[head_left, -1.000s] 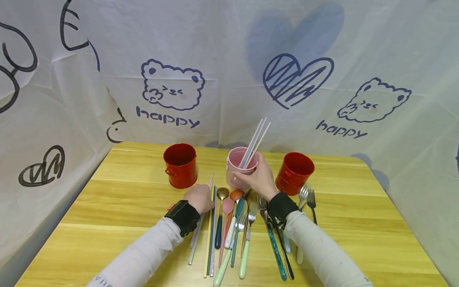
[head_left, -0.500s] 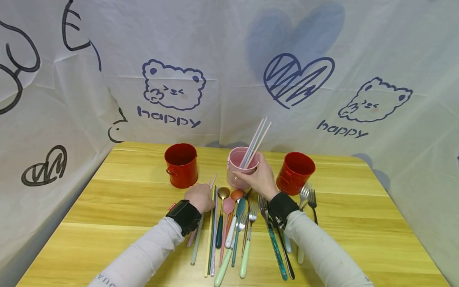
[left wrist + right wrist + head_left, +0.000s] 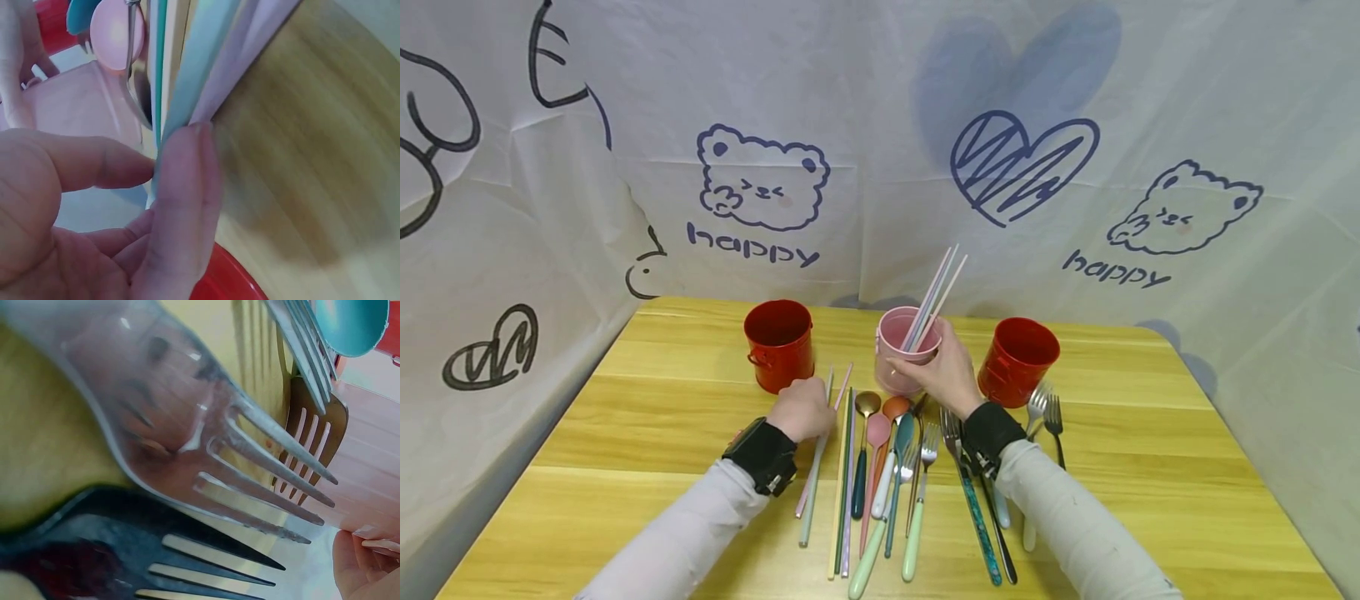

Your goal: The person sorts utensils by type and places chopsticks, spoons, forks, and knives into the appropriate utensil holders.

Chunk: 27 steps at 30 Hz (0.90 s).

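My left hand (image 3: 802, 408) is low over the table, left of the cutlery. Its thumb and fingers pinch a pale green chopstick (image 3: 203, 50), whose lower end slants toward me. Crossing it is a pink chopstick (image 3: 843, 387), seen as a lilac-pink stick (image 3: 253, 53) right at the fingertips in the left wrist view. My right hand (image 3: 946, 371) grips the pink bucket (image 3: 891, 377), thumb over the front and fingers round its right side. Several pale chopsticks (image 3: 934, 296) lean in that bucket. Yellow, dark green and lilac chopsticks (image 3: 847, 500) lie side by side beside the left hand.
Red buckets stand at left (image 3: 779, 358) and right (image 3: 1017, 367). Spoons, including a pink spoon (image 3: 877, 431), and green-handled forks (image 3: 912, 542) lie in the middle. More forks, one silver (image 3: 169, 394) and one black (image 3: 125, 528), lie under the right forearm. A white drawn-on cloth (image 3: 887, 208) hangs behind.
My left hand has shifted a little left and away from me, bringing the pale green chopstick along; its far end now shows beyond the fingers. The right hand keeps its place on the bucket.
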Motion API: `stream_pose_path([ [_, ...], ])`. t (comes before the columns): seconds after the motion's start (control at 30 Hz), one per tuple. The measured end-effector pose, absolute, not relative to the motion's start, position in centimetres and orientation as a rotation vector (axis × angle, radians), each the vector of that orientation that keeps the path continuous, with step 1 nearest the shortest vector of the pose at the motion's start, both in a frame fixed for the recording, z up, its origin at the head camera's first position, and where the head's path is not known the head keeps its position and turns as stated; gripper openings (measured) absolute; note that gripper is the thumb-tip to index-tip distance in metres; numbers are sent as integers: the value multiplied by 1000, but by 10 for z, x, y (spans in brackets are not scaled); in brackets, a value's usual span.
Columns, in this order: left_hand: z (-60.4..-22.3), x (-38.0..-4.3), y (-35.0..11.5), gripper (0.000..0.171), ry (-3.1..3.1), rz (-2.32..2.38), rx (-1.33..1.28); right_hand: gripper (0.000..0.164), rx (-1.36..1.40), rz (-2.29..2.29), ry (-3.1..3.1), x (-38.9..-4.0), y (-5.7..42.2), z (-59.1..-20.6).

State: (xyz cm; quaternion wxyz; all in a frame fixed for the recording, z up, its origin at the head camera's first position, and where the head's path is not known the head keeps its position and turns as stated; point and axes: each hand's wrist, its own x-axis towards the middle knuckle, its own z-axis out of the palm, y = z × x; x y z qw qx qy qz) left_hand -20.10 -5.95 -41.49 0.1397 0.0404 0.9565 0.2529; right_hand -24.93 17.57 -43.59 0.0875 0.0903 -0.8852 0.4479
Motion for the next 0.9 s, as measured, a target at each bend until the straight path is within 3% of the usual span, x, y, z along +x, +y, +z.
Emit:
stream_pose_path([
  [0.43, -397, -208, -68, 33, 2877, 874, 279, 82, 260, 1328, -2640, -249, 175, -436],
  [0.73, -374, -219, -67, 13, 2959, 892, 359, 84, 246, 1336, -2648, -250, 175, -436],
  [0.9, -353, -226, -61, 16, 2989, 963, 393, 84, 248, 1340, -2646, -250, 175, -436],
])
